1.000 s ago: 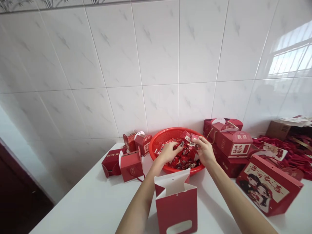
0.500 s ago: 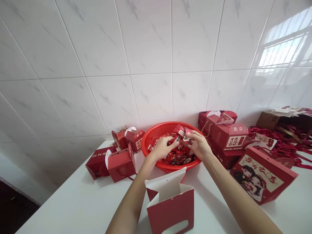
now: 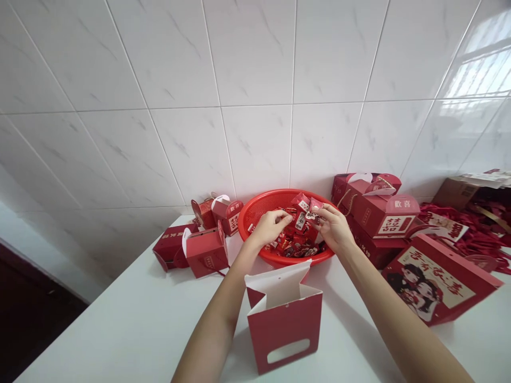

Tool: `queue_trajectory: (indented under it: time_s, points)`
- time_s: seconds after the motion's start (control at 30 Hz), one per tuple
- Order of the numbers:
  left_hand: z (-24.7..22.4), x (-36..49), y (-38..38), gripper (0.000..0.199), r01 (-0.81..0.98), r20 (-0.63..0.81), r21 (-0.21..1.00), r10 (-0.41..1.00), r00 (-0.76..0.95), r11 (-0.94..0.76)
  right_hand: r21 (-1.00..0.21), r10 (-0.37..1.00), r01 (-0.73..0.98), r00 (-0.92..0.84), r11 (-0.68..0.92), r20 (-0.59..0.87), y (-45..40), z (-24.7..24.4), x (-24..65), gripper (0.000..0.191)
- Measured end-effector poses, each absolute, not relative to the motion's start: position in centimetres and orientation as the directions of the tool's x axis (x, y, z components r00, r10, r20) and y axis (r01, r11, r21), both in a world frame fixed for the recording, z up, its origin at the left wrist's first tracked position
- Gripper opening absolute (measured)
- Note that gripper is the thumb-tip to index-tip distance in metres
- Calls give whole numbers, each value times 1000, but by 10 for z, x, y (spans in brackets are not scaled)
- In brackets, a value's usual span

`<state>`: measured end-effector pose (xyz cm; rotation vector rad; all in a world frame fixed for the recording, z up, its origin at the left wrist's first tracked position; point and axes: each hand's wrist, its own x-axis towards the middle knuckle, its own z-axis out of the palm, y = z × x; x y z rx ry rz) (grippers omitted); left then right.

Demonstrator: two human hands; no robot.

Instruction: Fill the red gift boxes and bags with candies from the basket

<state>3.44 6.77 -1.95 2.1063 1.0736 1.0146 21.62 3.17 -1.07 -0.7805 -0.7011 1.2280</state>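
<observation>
A red plastic basket holds many small wrapped candies in red, white and dark wrappers. Over its right side, my right hand grips several wrapped candies between thumb and fingers. My left hand is above the basket's left half, its fingers curled and thumb and forefinger close together; whatever they hold is hidden. Between my forearms, in front of the basket, an open red paper gift box stands upright. It has a white inside and an oval cut-out low on its front.
Closed small red gift boxes sit left of the basket. More red boxes are stacked at its right, and a larger box with a printed couple leans nearby. Red ribbons pile up at far right. A tiled wall rises behind the white table.
My left hand has drawn slightly apart from the candies in my right hand, which still holds them. The camera view has shifted a little.
</observation>
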Motion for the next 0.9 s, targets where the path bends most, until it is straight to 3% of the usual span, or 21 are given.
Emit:
queue_trajectory:
  time_s: [0.23, 0.43, 0.57, 0.7, 0.8, 0.9]
  points:
    - [-19, 33, 66, 15, 488, 267, 806, 942, 205, -335, -851, 978, -497, 193, 168, 80, 33, -14, 217, 34]
    - [-21, 32, 70, 31, 460, 306, 836, 950, 62, -299, -852, 980, -498, 185, 161, 77, 33, -15, 217, 35]
    - [-22, 32, 71, 34, 490, 298, 824, 953, 55, -286, -864, 982, -475, 163, 166, 99, 34, -16, 219, 35]
    - [-18, 33, 64, 28, 488, 227, 814, 946, 233, -316, -863, 979, -471, 169, 181, 113, 33, -16, 218, 35]
    - [-15, 33, 60, 19, 553, -40, 776, 852, 522, -302, -850, 973, -487, 201, 199, 113, 33, -15, 217, 35]
    - [-18, 33, 61, 11, 656, -275, 685, 721, 636, -317, -846, 968, -487, 218, 217, 123, 34, -14, 217, 34]
